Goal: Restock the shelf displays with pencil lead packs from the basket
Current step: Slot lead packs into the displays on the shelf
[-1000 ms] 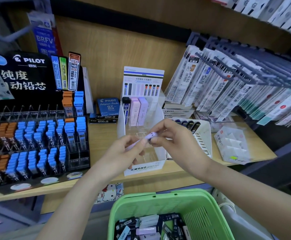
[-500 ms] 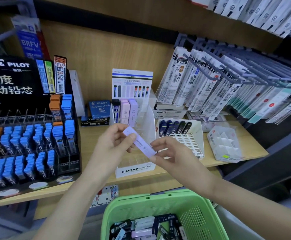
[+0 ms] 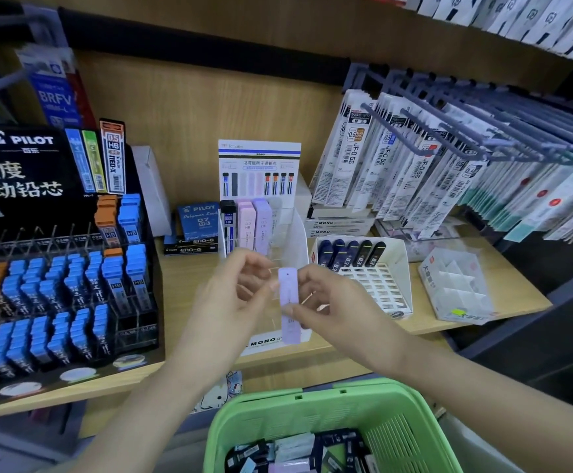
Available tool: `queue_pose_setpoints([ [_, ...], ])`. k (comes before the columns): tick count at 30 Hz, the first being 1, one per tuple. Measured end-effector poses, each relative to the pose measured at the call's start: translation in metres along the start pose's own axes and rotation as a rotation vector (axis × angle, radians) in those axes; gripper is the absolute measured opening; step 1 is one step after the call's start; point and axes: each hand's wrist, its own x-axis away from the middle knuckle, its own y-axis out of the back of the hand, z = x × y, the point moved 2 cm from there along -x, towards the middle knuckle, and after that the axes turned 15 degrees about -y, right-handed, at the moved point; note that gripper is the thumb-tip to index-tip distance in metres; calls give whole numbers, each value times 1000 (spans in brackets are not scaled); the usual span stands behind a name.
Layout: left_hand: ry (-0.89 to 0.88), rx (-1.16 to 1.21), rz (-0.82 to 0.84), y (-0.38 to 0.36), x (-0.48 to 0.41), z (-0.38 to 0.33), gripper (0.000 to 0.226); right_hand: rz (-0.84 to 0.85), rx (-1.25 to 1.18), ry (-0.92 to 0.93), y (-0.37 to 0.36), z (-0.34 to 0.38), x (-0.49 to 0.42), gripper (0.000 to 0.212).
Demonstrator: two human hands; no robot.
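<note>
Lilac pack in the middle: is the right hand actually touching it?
Touching. The head view shows the right hand pinching the lilac pack along its right edge, with no gap between them.

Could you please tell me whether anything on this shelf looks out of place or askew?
Nothing looks spilled or damaged. The clear divided box at the right end of the shelf sits slightly skewed to the edge, and the MONO display shows packs only in its back row.

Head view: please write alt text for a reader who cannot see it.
Left hand and right hand hold a lilac lead pack upright before a white Mono display on a wooden shelf. A green basket of more packs sits below.
</note>
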Motion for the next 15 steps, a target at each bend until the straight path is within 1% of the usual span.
queue_pose_setpoints([
  [3, -113, -245, 41, 9, -17, 13, 14, -81, -52, -11, 17, 5, -12, 12],
  [5, -170, -394, 109, 14, -28, 23, 23, -100, -101, -35, 28, 7, -24, 3],
  [6, -197, -478, 150, 15, -33, 28, 29, -111, -120, -42, 32, 9, -30, 5],
  [9, -256, -708, 287, 11, -40, 44, 38, -136, -157, -25, 41, 15, -48, 3],
  [10, -282, -761, 322, 9, -40, 48, 39, -151, -110, -8, 42, 18, -52, 5],
  [12, -352, -849, 352, 6, -38, 55, 41, -191, 74, 41, 44, 22, -61, 8],
  [13, -384, -873, 333, 5, -37, 58, 43, -218, 162, 67, 44, 24, -65, 9],
  [15, -419, -892, 293, 2, -35, 62, 45, -258, 261, 105, 43, 26, -72, 12],
])
